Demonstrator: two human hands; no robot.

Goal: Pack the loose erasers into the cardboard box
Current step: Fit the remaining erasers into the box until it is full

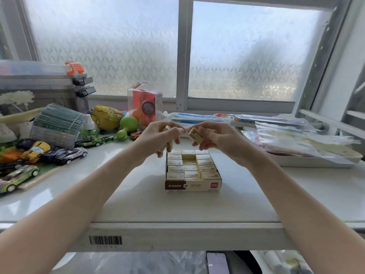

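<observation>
Erasers fill most of the cardboard box; each hand, left hand and right hand, pinches an eraser above it. Next: lower them into the middle gaps.

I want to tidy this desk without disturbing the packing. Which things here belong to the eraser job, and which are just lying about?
Part of the job:
cardboard box
packed erasers
eraser in the right hand
left hand, seemingly also holding one

Just lying about:
toy cars
green bottle
yellow plush
orange boxed toy
plastic sleeves
</observation>
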